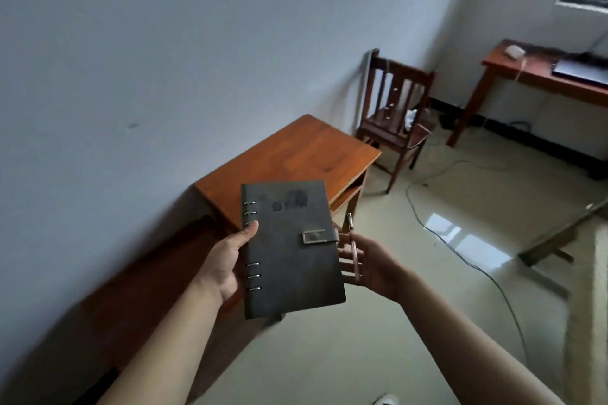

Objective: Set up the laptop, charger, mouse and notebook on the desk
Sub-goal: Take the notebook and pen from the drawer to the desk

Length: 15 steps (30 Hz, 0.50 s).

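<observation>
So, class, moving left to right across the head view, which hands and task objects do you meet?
left hand → notebook → right hand, holding a pen → far desk → laptop on it

the notebook (291, 250) was a dark grey-green with a darker stamped logo on its cover, silver rings (250, 212) along the spine and a dull brass-coloured clasp (315, 237), and the pen (354, 256) beside it was pinkish rose-gold. the near desk (306, 154) was orange-brown wood with a visible grain, the chair (393, 108) a darker brown, and the far desk (513, 71) reddish brown under a white mouse (515, 51) and a dark laptop (579, 71). the wall (164, 59) was pale blue-grey, the floor (362, 339) glossy cream, crossed by a dark cable (460, 250).
</observation>
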Each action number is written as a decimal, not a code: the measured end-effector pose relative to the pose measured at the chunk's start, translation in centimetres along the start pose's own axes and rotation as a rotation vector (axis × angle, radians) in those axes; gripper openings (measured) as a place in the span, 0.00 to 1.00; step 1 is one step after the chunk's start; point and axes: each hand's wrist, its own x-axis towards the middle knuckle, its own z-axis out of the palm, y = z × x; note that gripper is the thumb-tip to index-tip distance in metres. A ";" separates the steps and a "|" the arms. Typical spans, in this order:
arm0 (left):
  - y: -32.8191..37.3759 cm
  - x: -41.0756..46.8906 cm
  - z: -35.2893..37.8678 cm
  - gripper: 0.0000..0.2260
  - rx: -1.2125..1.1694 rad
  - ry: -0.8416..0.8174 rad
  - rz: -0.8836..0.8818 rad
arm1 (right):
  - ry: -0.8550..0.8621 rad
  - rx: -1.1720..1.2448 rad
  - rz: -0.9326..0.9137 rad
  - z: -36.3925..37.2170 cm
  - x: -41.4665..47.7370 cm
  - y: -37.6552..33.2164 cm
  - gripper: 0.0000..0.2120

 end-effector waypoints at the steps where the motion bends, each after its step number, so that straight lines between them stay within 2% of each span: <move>1: 0.1 1.2 2.3 0.21 0.038 -0.034 -0.007 | -0.018 0.047 -0.012 -2.1 -0.2 -1.1 0.18; 6: -0.6 7.0 12.2 0.21 0.192 -0.061 -0.081 | -0.048 0.140 -0.061 -11.2 -0.2 -6.1 0.20; 11: -1.6 14.0 23.0 0.24 0.380 -0.036 -0.147 | 0.048 0.191 -0.061 -21.7 -1.2 -10.7 0.21; 15: -1.9 18.7 28.8 0.27 0.442 -0.093 -0.279 | 0.064 0.268 -0.044 -28.9 -1.8 -13.0 0.21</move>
